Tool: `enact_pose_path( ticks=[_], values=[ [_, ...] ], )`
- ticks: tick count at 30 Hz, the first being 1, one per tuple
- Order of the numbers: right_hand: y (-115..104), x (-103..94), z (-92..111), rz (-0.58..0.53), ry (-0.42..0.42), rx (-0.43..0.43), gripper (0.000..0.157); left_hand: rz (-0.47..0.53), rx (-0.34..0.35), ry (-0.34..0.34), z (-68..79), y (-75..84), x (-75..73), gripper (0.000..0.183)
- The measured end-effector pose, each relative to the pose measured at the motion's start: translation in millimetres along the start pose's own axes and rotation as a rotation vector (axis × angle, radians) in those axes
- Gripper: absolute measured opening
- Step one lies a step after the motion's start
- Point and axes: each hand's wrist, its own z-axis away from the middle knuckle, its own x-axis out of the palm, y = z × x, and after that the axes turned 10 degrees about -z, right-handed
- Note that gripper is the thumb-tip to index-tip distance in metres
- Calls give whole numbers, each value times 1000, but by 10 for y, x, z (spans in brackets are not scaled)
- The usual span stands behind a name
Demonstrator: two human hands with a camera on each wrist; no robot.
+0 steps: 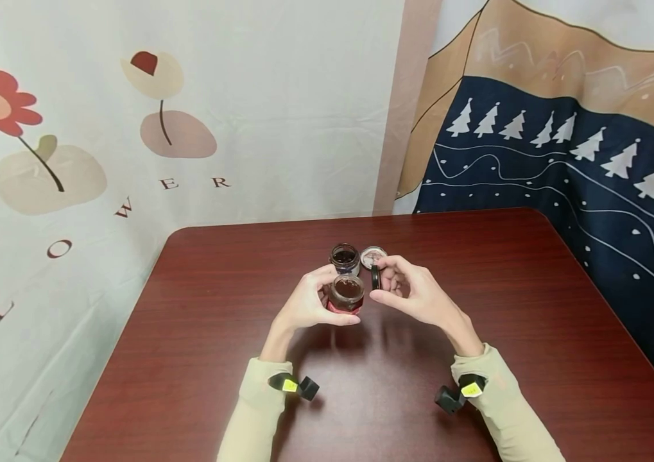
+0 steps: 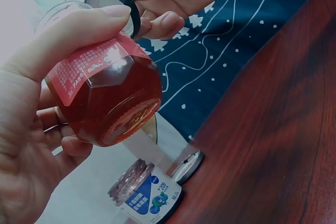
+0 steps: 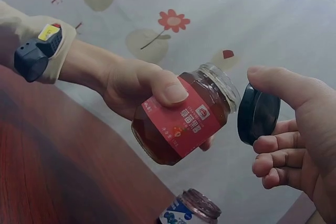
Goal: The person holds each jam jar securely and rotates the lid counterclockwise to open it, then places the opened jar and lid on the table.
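My left hand [image 1: 310, 301] grips a glass jar [image 3: 181, 119] with a red label and reddish-brown contents, held up over the table. The jar's mouth is uncovered and tips toward my right hand [image 1: 418, 296] in the right wrist view. Between thumb and fingers my right hand pinches a black lid [image 3: 258, 115] on edge, close beside the jar's rim. Behind them a second jar [image 2: 148, 192], with a blue and white label and dark contents, stands uncovered on the table. Its loose lid [image 1: 373, 256] lies just right of it.
The dark red wooden table [image 1: 199, 346] carries all of this, its far edge against a pale curtain [image 1: 292, 115] with flower prints. A navy cloth with white trees [image 1: 558, 167] hangs at the right. Each wrist wears a small black camera [image 1: 455, 394].
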Motion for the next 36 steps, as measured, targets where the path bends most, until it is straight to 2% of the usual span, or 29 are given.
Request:
enact_pose_path(
  ticks=[16,31,36],
  values=[
    [89,23,38,6,-23,-9,46,-64,16,26,52,-50,8,52],
    [168,65,52,-19,-30,0,55,-104,-47,32,117,-93,1,48],
    [201,70,79,-11,-35,21,53,-108,-65,38,140,-95,0,47]
  ],
)
